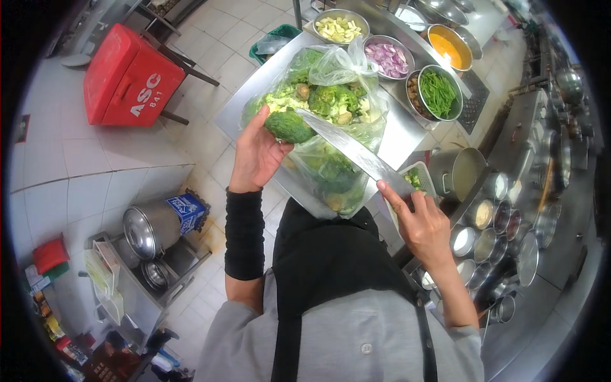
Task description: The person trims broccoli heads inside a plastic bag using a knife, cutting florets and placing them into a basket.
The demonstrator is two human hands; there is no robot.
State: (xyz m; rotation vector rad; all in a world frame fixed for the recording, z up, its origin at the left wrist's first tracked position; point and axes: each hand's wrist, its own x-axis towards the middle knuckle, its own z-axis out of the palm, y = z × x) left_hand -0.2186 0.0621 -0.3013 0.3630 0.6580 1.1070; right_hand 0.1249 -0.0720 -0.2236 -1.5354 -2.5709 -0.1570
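Kitchen table: steel top [408, 124], upper centre, bearing a clear bag [340, 71].
Broccoli head [289, 126]: upper centre, long axis roughly left-right; stem direction unclear.
Left hand [259, 153]: digits bent, pinching broccoli.
Right hand [425, 226]: fingers curled round knife [356, 149], forefinger extended.
Blade: diagonal, tip upper left.
Good cutting: fingertips clear, short controlled strokes.

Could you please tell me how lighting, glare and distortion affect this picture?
Head view: fisheye distortion, with a black curved border swallowing the corners; head view: bright light, with the shiny silver metal table looking washed out; head view: whitish highlights on the clear plastic bag of green broccoli and a pale sheen along the long steel knife.
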